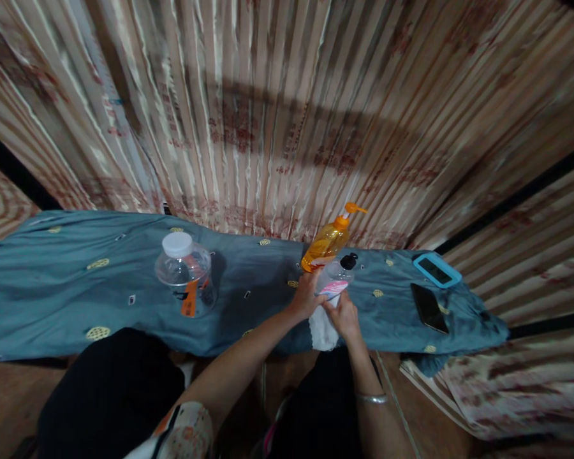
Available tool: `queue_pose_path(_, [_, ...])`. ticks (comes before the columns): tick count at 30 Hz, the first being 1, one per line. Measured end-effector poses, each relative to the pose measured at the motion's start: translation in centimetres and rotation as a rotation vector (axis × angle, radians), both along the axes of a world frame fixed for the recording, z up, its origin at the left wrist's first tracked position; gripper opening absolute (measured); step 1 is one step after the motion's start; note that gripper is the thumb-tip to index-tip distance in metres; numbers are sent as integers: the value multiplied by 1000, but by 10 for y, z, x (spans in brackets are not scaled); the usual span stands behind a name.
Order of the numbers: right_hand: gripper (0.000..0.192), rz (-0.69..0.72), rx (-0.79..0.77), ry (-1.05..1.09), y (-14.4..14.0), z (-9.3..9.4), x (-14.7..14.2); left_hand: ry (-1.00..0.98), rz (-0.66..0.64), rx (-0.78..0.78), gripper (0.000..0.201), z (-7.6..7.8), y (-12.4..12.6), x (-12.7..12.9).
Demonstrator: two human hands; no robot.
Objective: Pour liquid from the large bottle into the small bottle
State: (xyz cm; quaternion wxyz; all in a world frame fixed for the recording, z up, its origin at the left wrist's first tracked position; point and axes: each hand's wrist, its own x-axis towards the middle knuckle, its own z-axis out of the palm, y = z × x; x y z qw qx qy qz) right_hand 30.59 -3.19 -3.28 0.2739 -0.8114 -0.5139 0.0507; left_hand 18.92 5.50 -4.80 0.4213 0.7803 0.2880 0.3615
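In the head view a clear bottle (335,280) with a black top and a pink-and-white label leans to the right over the front of the cloth-covered surface. My left hand (308,297) is closed around its left side. Lower down, my right hand (344,315) grips a white cloth (323,330) against the bottle's lower part; the cloth hangs below my fingers. Just behind stands an amber pump bottle (326,245) with an orange pump head, its base partly hidden by the clear bottle and my left hand.
A clear plastic jar (191,293) with a white lid and orange label stands to the left. On the right lie a dark phone (428,308) and a blue-framed digital clock or timer (437,269). Beneath is a teal patterned cloth (249,268); a pleated curtain (268,127) hangs behind.
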Motion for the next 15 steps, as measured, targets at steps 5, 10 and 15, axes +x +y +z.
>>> queue_pose_path(5, [40,-16,-28,19,11,1,0,21,-1,10,81,-1,13,4])
queue_pose_path(10, [41,-23,-24,14,14,1,-1,-14,-13,21,81,1,16,4])
queue_pose_path(15, [39,-50,-40,4,14,2,-3,-38,45,-40,65,-2,15,3])
